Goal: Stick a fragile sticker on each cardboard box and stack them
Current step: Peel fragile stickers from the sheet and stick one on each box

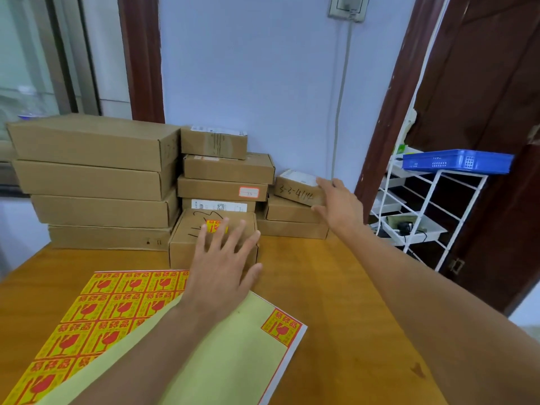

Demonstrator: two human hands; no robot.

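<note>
The left hand (pixel 222 267) is stretched forward from the lower edge of the view, palm down, with its fingers (pixel 217 235) straight and spread wide over the top of a small cardboard box (pixel 187 244) that stands on the worktop (pixel 336 302). Nothing is gripped by it; the fingertips lie on or just above the lid, and which cannot be told. Just beyond the index fingertip a fragile sticker (pixel 214 226) is seen on the box lid, partly covered by the fingers.

The right hand (pixel 340 207) is reached farther forward and to the right, the forearm extended diagonally across the worktop. Its fingers are laid straight along the right end of a tilted box marked with handwritten numbers (pixel 295 190), the thumb below near the box's lower corner. This box is rested on a short stack of boxes (pixel 289 220) just beneath the hand.

Beneath the left forearm a sheet of fragile stickers (pixel 96 311) is spread on the worktop, overlapped by a nearly bare backing sheet (pixel 233 355) with one sticker left at its corner. To the left of the left hand and beyond it, taller stacks of boxes (pixel 99 182) are ranged against the wall. To the right of the right hand a white rack (pixel 432 200) carrying a blue tray (pixel 455 160) is seen.
</note>
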